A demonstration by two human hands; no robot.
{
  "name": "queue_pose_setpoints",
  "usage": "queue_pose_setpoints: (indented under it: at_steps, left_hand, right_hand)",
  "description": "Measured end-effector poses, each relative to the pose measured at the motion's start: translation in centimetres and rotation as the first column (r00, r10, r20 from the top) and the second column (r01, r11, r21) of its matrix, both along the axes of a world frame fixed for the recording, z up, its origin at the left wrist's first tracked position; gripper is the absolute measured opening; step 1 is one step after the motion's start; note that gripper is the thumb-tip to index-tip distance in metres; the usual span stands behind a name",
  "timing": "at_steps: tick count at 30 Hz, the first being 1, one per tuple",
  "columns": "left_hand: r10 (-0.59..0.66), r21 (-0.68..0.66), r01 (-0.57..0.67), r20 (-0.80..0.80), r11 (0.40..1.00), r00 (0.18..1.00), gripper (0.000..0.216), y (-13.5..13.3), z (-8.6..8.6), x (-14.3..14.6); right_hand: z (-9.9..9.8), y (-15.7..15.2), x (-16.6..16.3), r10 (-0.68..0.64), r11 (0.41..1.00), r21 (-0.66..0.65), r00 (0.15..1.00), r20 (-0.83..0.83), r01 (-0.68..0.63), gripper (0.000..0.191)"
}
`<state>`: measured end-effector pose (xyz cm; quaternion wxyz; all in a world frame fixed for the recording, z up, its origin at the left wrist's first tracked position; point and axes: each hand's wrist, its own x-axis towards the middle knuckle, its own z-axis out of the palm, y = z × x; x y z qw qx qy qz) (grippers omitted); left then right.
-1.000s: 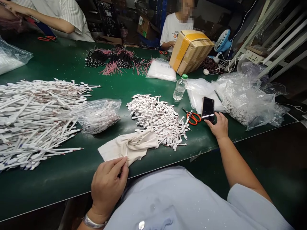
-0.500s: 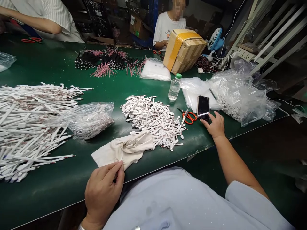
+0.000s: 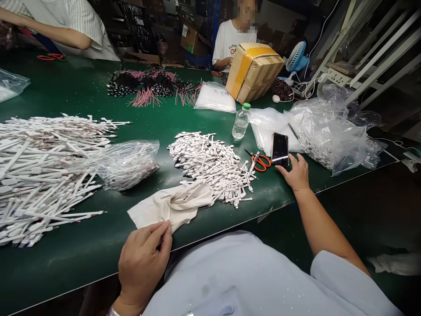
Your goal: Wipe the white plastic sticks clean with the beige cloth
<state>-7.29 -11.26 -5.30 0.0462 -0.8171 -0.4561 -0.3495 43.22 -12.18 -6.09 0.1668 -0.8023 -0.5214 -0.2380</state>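
Note:
My left hand [image 3: 144, 256] is closed at the table's near edge, thumb and fingertips pinched on the near side of a crumpled cream cloth [image 3: 177, 204]. Folds in the cloth run toward the pinch. Out to the right, my right hand [image 3: 297, 173] has its thumb and fingers spread around the lower right corner of a dark-screened phone [image 3: 280, 149], holding nothing. Orange-handled scissors [image 3: 261, 163] lie just left of the phone. Between the hands spreads a pile of short white cable pieces with connectors [image 3: 210, 166], partly under the cloth's right end.
Longer white cables [image 3: 49, 175] cover the left of the green table [image 3: 154, 123], beside a filled plastic bag [image 3: 128, 164]. A water bottle [image 3: 241, 123], clear bags [image 3: 325, 131], a taped carton [image 3: 255, 72] and a fan [image 3: 296, 57] stand farther off. Two people sit opposite.
My right index finger has lifted off the phone's lower screen to beside its edge. A white strip across the screen's lower part is gone. My left hand keeps its pinch; the view shifts slightly.

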Motion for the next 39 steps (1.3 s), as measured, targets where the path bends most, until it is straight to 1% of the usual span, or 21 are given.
queue_pose_setpoints:
  at_steps: [3, 10, 15, 32, 39]
  left_hand:
    - [0.008, -0.003, -0.008, 0.001, 1.000, 1.000, 0.018, 0.00, 0.00, -0.03]
    - [-0.008, -0.010, 0.008, 0.004, 1.000, 1.000, 0.019, 0.08, 0.06, 0.07]
    - [0.003, -0.001, -0.003, -0.009, 1.000, 1.000, 0.019, -0.01, 0.08, 0.03]
    - [0.006, 0.018, -0.005, -0.028, 1.000, 1.000, 0.019, 0.00, 0.22, 0.05]
    - [0.004, 0.012, -0.004, -0.022, 1.000, 1.000, 0.019, 0.02, 0.09, 0.09]
  right_hand:
    - [-0.05, -0.04, 0.05, 0.003, 1.000, 0.015, 1.000, -0.016, -0.003, 0.075]
    - [-0.32, -0.06, 0.23, 0.005, 1.000, 0.008, 0.999, -0.040, -0.004, 0.075]
    - [-0.43, -0.08, 0.42, -0.001, 1.000, -0.002, 0.999, -0.053, 0.001, 0.075]
    - [-0.44, -0.05, 0.46, -0.004, 1.000, -0.018, 0.997, -0.071, 0.003, 0.071]
    - [-0.21, -0.03, 0.20, 0.002, 0.998, -0.055, 0.998, -0.065, -0.005, 0.058]
